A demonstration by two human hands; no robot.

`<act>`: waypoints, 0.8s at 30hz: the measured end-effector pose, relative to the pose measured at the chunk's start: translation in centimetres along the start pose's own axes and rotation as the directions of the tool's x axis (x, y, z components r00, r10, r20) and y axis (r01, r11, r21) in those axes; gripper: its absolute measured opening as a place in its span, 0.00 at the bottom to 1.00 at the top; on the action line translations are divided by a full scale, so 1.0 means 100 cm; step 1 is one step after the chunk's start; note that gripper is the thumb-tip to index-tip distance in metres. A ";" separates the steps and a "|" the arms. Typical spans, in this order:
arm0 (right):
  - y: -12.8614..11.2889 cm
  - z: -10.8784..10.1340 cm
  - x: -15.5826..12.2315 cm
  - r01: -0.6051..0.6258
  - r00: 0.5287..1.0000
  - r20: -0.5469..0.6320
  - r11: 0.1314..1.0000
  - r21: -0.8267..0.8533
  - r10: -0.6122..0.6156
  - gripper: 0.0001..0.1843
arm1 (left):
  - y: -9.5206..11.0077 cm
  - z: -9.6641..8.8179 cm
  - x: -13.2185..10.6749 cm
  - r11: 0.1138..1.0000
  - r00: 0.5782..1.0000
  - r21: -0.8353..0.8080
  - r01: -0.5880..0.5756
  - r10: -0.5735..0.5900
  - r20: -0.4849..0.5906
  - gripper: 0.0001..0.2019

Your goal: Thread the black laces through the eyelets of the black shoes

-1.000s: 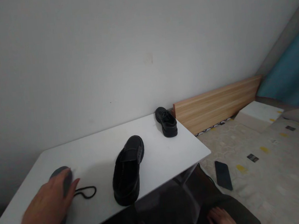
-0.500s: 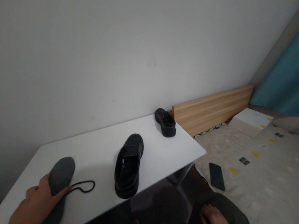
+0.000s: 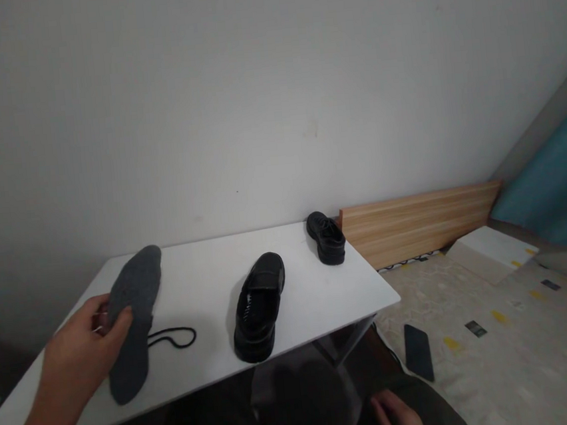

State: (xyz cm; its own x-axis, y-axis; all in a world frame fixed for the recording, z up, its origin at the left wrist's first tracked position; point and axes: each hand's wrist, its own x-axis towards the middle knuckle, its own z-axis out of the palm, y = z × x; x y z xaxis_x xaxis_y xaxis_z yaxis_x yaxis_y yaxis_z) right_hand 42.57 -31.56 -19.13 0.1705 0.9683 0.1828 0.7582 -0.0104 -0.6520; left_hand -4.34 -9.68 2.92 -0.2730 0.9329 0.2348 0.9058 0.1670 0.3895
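Observation:
My left hand (image 3: pixel 82 339) pinches a grey shoe insole (image 3: pixel 139 300) at its inner edge, thumb on the upper face, and holds it tilted above the left part of the white table (image 3: pixel 194 274). A loop of black shoelace (image 3: pixel 175 336) sticks out from behind the insole; its other end is hidden. To the right, a black shoe (image 3: pixel 260 308) sits at the table's front edge, toe pointing away. Low in view, my right hand (image 3: pixel 398 415) rests by my thigh, partly cut off, with a gap between thumb and fingers and nothing seen in it.
A second black shoe with laces (image 3: pixel 327 238) stands at the table's far right corner. Beyond are a wooden headboard (image 3: pixel 419 223), a bed (image 3: pixel 502 352) with a dark phone-like slab (image 3: pixel 418 353) and a white flat item (image 3: pixel 492 252), and a blue curtain (image 3: pixel 555 173).
My left hand has lifted the insole off the table and turned its face more toward me. The lace loop stays on the table. My view has shifted slightly; the shoes stay put.

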 end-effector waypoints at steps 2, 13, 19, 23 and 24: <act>-0.049 -0.006 0.016 0.114 0.992 -0.054 0.990 0.077 -0.110 0.18 | 0.020 -0.010 -0.020 0.977 1.000 -0.213 -0.002 0.003 0.006 0.20; -0.202 0.006 0.062 0.450 0.891 -0.130 0.884 0.123 -0.436 0.36 | 0.127 0.042 -0.147 0.740 0.778 -0.671 -0.048 0.449 0.439 0.19; -0.191 -0.032 0.077 0.427 0.897 -0.014 0.859 0.284 -0.441 0.19 | 0.131 0.021 -0.109 0.547 0.355 -0.833 -0.080 0.797 0.489 0.18; -0.178 -0.055 0.076 0.339 0.940 -0.106 0.921 0.192 -0.324 0.08 | 0.128 0.038 -0.041 0.434 0.400 -0.812 -0.390 0.874 0.275 0.19; -0.173 -0.059 0.075 0.297 0.952 -0.123 0.941 0.163 -0.279 0.06 | 0.129 0.047 -0.026 0.463 0.451 -0.731 -0.502 0.861 0.235 0.19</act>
State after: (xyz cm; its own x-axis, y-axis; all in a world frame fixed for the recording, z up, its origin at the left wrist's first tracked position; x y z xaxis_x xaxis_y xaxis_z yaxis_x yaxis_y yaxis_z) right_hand 34.41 -25.59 -2.10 0.0282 0.8941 0.4469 0.6612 0.3187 -0.6792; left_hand 9.60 -8.41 3.20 0.7328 0.6397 0.2318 0.3191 -0.6240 0.7133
